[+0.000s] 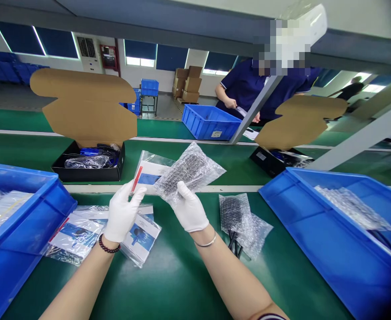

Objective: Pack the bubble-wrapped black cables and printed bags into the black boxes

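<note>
With the left hand (121, 213), pinched a leaflet (147, 172) between thumb and fingers; with the right hand (189, 209), gripped a bubble bag (190, 169) by its near end; held both above the bench (169, 284), near more leaflets (141, 240).

Place: factory packing hall around me
Benches (169, 280): long, green, running left to right
Bins (32, 249): blue plastic, near left and near right
Stacked cartons (191, 84): brown, far side
Co-worker (240, 84): in navy, beyond the benches, right
</note>
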A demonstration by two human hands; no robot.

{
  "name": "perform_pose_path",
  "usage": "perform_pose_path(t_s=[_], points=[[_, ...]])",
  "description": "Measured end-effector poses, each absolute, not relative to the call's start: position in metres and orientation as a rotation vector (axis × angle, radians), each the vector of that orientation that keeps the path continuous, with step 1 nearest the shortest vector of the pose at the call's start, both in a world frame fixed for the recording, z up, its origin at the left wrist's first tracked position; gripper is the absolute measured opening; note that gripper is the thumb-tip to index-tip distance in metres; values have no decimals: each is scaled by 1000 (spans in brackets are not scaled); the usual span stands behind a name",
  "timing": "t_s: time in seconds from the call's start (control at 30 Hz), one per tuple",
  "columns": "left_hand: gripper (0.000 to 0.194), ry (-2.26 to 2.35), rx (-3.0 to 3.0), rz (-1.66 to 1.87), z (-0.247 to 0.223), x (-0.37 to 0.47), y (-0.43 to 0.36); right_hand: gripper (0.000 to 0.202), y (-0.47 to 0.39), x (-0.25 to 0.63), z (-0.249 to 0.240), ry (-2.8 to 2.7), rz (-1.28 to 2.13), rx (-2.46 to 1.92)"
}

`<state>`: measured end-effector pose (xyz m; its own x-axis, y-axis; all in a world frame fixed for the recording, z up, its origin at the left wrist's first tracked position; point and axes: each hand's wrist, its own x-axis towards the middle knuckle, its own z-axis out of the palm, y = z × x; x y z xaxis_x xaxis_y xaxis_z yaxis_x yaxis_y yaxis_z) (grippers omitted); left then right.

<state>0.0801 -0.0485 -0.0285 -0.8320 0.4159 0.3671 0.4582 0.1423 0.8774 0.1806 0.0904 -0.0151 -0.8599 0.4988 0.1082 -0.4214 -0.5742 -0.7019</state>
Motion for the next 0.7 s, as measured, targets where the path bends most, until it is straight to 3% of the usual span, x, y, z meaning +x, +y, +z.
perform_pose_path(t_s=[0.13,0.27,0.43,0.53,0.7], points=[[42,-2433,-786,-2022,-31,73,-49,45,86,180,-14,-1145,2421,-112],[46,-2277,-570,-2460,-37,61,-43,55,89,176,-13,-972,2484,-201],[22,-1904,-33,-3230,-48,47,-36,65,119,183,-9,-833,2402,-500],[18,-1878,76,-3197,-46,31,-36,68,136,187,-3,-885,2355,-481],[31,-2114,-96,-2795,-20,-29,-23,61,129,197,12,-961,2232,-531]])
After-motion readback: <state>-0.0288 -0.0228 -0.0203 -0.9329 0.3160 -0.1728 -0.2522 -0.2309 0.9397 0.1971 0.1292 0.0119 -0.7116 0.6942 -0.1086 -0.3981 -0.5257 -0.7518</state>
